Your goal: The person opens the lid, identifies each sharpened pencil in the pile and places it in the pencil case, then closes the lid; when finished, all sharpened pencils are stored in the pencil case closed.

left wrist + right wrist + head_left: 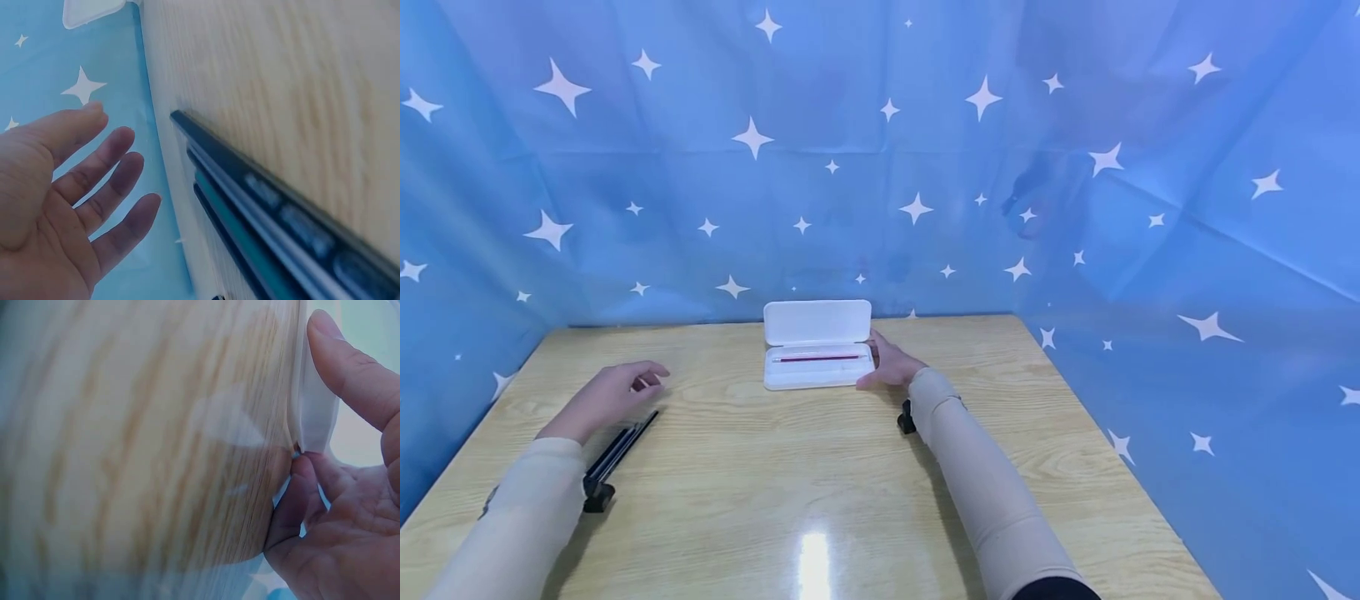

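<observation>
A white pencil case (820,379) lies with its lid (817,322) raised toward the back edge of the table. Lengthwise inside it is a slim red pencil (820,358). My right hand (891,364) grips the case's right end, thumb at the front corner and fingers behind; the right wrist view shows the thumb (356,375) along the white case wall (317,406). Off to the left, my left hand (613,396) hovers over the table with relaxed, slightly bent fingers and an empty palm. Several dark pencils (250,212), one greenish, lie beside that wrist, partly hidden by the sleeve in the head view.
The wood-grain table (760,467) ends at a blue curtain (820,183) with white stars, which also hangs along both sides. A black wrist mount (907,417) sits under the right sleeve, another (598,497) by the left one. Light glares near the table's front.
</observation>
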Tool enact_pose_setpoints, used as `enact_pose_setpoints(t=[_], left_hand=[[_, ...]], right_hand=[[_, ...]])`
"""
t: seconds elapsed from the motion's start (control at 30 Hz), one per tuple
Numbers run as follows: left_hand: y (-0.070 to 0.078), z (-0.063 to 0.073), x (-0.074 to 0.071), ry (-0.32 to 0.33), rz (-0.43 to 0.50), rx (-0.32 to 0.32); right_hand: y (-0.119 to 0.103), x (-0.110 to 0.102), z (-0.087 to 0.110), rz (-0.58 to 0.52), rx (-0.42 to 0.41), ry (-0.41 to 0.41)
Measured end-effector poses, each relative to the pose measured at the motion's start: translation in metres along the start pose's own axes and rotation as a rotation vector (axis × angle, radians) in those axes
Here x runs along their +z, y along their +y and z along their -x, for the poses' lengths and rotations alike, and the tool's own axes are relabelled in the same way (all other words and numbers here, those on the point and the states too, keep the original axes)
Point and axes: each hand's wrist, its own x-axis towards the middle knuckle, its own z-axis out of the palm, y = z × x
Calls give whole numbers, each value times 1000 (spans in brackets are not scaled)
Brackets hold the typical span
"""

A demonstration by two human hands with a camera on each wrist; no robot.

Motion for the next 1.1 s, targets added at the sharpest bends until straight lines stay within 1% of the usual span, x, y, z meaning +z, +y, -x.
enact_pose_setpoints(t=[0.07,0.17,0.4,0.47,0.63,0.7,0.83,0.97,1.1], left_hand=[[-4,4,0,-4,0,3],[-9,9,-2,-17,10,8],[-13,22,-9,-54,23,3],[-15,26,-10,-57,24,0],[-17,37,-12,-77,17,-35],[-18,42,-14,-96,23,-47],[-20,48,-17,-142,57,-67],[-22,55,-18,-184,90,-102],[-22,60,-18,-190,109,-117]], right_hand=[[-3,0,2,-18,-1,-2],[-4,0,2,-9,9,-4],[19,-1,-16,55,30,7],[21,-1,-18,60,37,10],[23,-1,-20,49,48,7],[23,-1,-20,48,51,4],[23,-2,-19,52,51,6],[22,-1,-18,56,41,10],[20,-1,-16,55,35,12]])
